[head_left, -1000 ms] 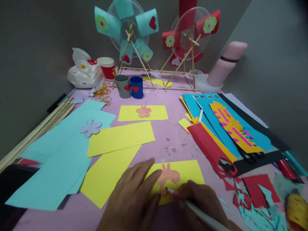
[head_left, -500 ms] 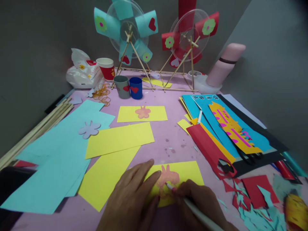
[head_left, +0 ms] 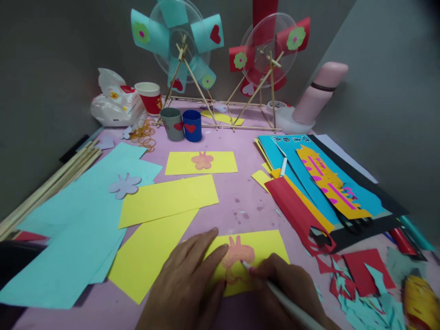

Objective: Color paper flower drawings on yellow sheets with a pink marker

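My left hand (head_left: 187,284) lies flat with fingers stretched, pressing down a yellow paper strip (head_left: 264,245) at the near edge of the pink table. An orange flower cut-out (head_left: 237,254) sits on that strip under my fingertips. My right hand (head_left: 288,288) is closed around a white pen (head_left: 285,302), whose tip touches the strip at the flower's right edge. Orange lines show on the yellow paper just below the flower.
More yellow strips (head_left: 168,197), one with an orange flower (head_left: 202,160), and light blue sheets (head_left: 79,220) lie left and centre. Two paper wheels (head_left: 178,41) on stick frames, small cups (head_left: 191,124), sticks (head_left: 44,188), stacked coloured sheets (head_left: 330,183) and scraps (head_left: 364,284) surround them.
The pen tip has crept from the flower's lower edge up and to the right along its outline. My left hand stays pressed on the strip. The view has shifted slightly.
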Demonstrator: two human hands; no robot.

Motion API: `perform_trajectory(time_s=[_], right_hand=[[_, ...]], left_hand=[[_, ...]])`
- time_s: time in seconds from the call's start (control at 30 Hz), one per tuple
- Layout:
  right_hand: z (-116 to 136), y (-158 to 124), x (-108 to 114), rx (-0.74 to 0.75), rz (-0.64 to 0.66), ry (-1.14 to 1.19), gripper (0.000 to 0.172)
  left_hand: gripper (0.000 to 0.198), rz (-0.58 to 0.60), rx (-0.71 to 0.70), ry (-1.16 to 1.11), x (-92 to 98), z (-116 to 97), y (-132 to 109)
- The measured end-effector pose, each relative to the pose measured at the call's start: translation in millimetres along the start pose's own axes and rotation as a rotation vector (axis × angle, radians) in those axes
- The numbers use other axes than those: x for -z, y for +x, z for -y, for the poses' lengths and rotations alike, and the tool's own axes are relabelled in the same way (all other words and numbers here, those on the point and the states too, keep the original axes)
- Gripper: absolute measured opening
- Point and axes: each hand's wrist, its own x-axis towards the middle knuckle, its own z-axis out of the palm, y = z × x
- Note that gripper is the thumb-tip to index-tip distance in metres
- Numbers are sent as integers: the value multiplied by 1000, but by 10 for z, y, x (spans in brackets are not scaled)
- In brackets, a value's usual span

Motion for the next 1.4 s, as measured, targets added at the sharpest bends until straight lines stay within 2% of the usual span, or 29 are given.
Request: perform_trajectory(time_s=[0.2,0.43,0.63,1.0,1.27,1.4], right_hand=[[-21,0,3,-15,-12,-7,22],[-83,-26,45,27,-23,27,16],[-111,-41,97,57,6,80,19],[-137,-65,94,49,-22,75,20],[-145,-43,139,121,-4,91,19],[-134,-60,155,93,16,95,16]], left_hand=[[37,14,-1,12,2,14,-1],[38,24,6,11,-3,10,-4],[39,18,-1,14,-11,12,9],[40,9,-19,24,-2,17,4],[39,10,-27,30,-2,25,18],[40,25,-15,21,8,22,3]])
